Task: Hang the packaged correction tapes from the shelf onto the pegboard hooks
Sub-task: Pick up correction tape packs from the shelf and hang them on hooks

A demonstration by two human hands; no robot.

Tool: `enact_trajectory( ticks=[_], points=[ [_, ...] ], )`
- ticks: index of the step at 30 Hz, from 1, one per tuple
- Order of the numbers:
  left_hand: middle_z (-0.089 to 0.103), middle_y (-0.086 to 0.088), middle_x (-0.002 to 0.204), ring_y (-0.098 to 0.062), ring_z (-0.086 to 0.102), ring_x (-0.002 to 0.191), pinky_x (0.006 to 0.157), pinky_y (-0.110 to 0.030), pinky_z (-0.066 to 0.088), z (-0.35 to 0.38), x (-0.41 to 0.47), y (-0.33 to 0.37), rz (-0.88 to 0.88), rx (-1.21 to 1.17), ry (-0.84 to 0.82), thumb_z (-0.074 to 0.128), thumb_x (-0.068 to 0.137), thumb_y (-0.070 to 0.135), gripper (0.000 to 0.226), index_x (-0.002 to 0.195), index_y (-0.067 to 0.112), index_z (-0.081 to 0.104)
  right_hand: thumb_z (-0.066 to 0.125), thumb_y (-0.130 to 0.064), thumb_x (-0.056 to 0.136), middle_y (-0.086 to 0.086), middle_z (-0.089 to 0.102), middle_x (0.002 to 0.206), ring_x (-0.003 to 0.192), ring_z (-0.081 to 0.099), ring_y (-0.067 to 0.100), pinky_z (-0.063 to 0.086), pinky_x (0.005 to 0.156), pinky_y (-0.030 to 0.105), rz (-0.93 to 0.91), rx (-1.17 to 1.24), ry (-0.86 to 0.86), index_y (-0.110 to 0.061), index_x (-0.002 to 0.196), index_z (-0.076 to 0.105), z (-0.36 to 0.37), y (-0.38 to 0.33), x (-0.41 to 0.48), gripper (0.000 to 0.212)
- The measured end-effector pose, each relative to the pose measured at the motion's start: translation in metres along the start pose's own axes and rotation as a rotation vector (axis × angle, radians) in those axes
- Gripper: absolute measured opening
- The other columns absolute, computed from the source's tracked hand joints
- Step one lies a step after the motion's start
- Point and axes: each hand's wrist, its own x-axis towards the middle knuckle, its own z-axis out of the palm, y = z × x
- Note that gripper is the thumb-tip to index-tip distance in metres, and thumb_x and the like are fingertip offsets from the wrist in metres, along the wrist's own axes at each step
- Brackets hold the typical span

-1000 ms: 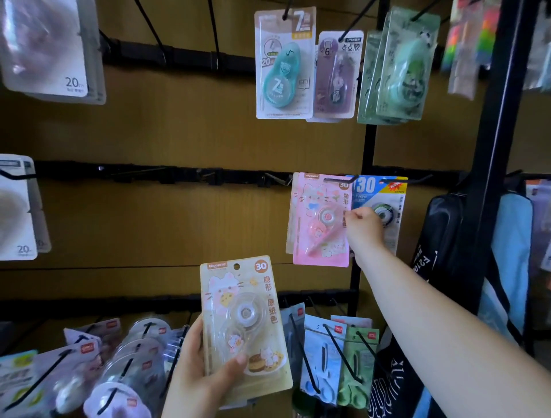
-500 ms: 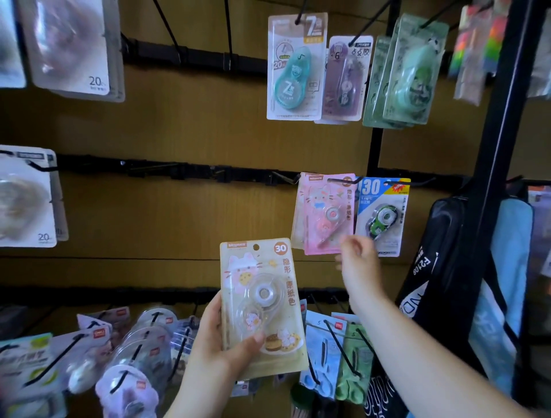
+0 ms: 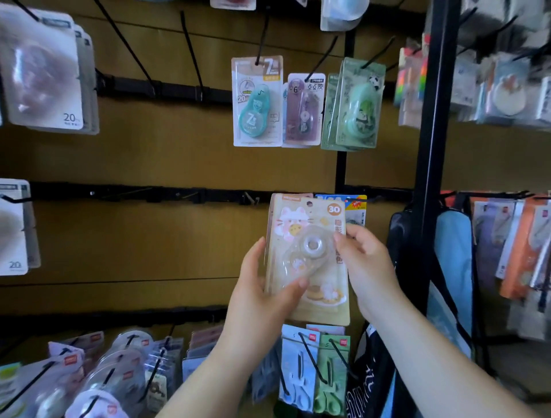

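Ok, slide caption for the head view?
Left hand and right hand hold a cream correction tape pack at the middle hook rail.

One head-worn wide-angle view faces the pegboard (image 3: 179, 158) straight on, close, hands near the lower centre.

The yellow packet (image 3: 301, 226) covers nearly all of the blue packet (image 3: 356, 209) behind it, leaving only a top corner. It also hides any hook there, so whether its hole sits on a hook cannot be told. The fingers of the left hand (image 3: 256, 298) vanish behind the card, and the right hand (image 3: 369, 268) covers the print down its right edge. The left packets (image 3: 41, 77) are blurred and cut by the frame, their contents a smear. The far-right packets (image 3: 501, 89), beyond the black post (image 3: 432, 149), are too blurred to name. The top packets (image 3: 232, 3) are cut off. Small print on the teal packet (image 3: 256, 101) is unreadable.
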Motion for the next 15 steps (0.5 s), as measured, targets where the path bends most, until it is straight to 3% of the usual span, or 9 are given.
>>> enact_trajectory(
  ticks=[2, 4, 6, 8, 11, 15],
  points=[
    [0.059, 0.004, 0.123, -0.018, 0.063, 0.101, 0.069, -0.016, 0.05, 0.007, 0.005, 0.003, 0.019, 0.04, -0.011, 0.068, 0.078, 0.028, 0.065, 0.127, 0.043, 0.029, 0.049, -0.012, 0.091, -0.007, 0.061, 0.078, 0.076, 0.057, 0.011, 0.047, 0.082, 0.03, 0.001, -0.011, 0.031, -0.027, 0.081, 0.056, -0.005, -0.001, 0.006, 0.02],
    [0.061, 0.001, 0.119, -0.016, 0.063, 0.085, 0.053, -0.009, 0.045, 0.011, 0.009, 0.005, 0.017, 0.054, -0.025, 0.067, 0.079, 0.026, 0.056, 0.119, 0.045, 0.032, 0.05, -0.014, 0.091, -0.006, 0.061, 0.081, 0.081, 0.058, 0.013, 0.048, 0.087, 0.034, 0.013, -0.023, 0.036, -0.019, 0.096, 0.06, -0.007, 0.0, 0.011, 0.012],
    [0.063, 0.001, 0.114, -0.008, 0.061, 0.067, 0.045, -0.013, 0.046, 0.012, 0.012, 0.005, 0.02, 0.022, -0.044, 0.066, 0.08, 0.021, 0.045, 0.101, 0.049, 0.037, 0.05, -0.014, 0.091, -0.005, 0.061, 0.082, 0.084, 0.059, 0.015, 0.048, 0.09, 0.036, 0.023, -0.04, 0.033, -0.013, 0.107, 0.059, -0.006, 0.0, 0.015, 0.018],
    [0.064, 0.004, 0.109, -0.005, 0.063, 0.064, 0.047, -0.018, 0.051, 0.012, 0.016, 0.005, 0.02, 0.012, -0.047, 0.066, 0.08, 0.018, 0.044, 0.094, 0.05, 0.039, 0.049, -0.013, 0.092, -0.007, 0.061, 0.08, 0.083, 0.059, 0.015, 0.049, 0.089, 0.036, 0.023, -0.045, 0.026, -0.016, 0.098, 0.06, -0.006, -0.001, 0.019, 0.013],
    [0.063, 0.008, 0.104, -0.003, 0.064, 0.068, 0.048, -0.016, 0.052, 0.013, 0.022, 0.002, 0.019, 0.013, -0.044, 0.065, 0.081, 0.018, 0.045, 0.099, 0.048, 0.037, 0.048, -0.015, 0.092, -0.009, 0.061, 0.081, 0.091, 0.062, 0.019, 0.05, 0.092, 0.041, 0.028, -0.058, 0.013, -0.029, 0.079, 0.055, -0.005, 0.0, 0.025, 0.02],
    [0.059, 0.017, 0.108, 0.004, 0.064, 0.074, 0.048, -0.017, 0.051, 0.018, 0.025, -0.006, 0.058, 0.052, -0.063, 0.063, 0.083, 0.022, 0.052, 0.118, 0.044, 0.032, 0.048, -0.015, 0.092, -0.008, 0.061, 0.083, 0.097, 0.062, 0.021, 0.05, 0.094, 0.041, 0.029, -0.057, 0.02, -0.021, 0.09, 0.058, -0.006, 0.01, 0.03, 0.011]
  ],
)
